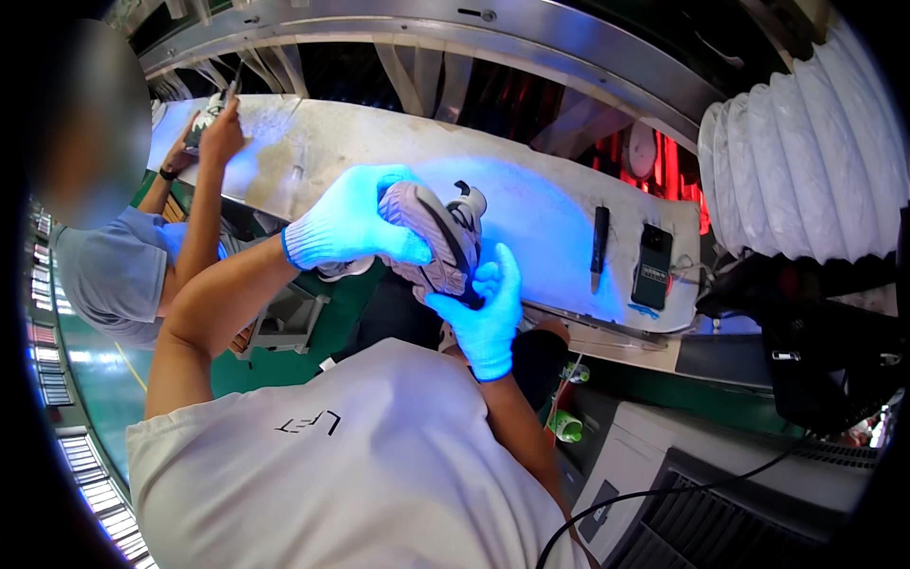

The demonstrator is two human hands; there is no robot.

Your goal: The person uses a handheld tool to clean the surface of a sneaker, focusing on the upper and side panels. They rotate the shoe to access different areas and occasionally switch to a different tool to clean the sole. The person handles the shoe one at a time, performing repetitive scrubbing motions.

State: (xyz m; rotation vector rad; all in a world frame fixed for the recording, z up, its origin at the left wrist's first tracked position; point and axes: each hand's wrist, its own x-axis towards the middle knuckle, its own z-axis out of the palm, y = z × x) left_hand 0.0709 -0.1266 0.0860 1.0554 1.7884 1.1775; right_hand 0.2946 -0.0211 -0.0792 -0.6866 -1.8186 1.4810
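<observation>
Left hand (346,218) pinches the shoe (464,213) by its sole (419,204) at the near edge of the bench (379,137), right hand (487,324) half spread there; shoe judged light, soft-uppered, firm-soled, best held across the sole.

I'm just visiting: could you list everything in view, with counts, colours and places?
Held shoe: one, pale with dark parts, centre
Worktable: one, whitish, across the middle
Knife-like tool: one, black handle, table's right
Phone: one, dark, right of the tool
Ribbed duct: one, white, upper right
Cabinet: one, light grey, lower right
Cable: one, black, over the cabinet
Co-worker: one, grey shirt, left, holding another shoe
Left hand: one, glove lit blue, gripping the held shoe
Right hand: one, glove lit blue, fingers spread beside it
</observation>
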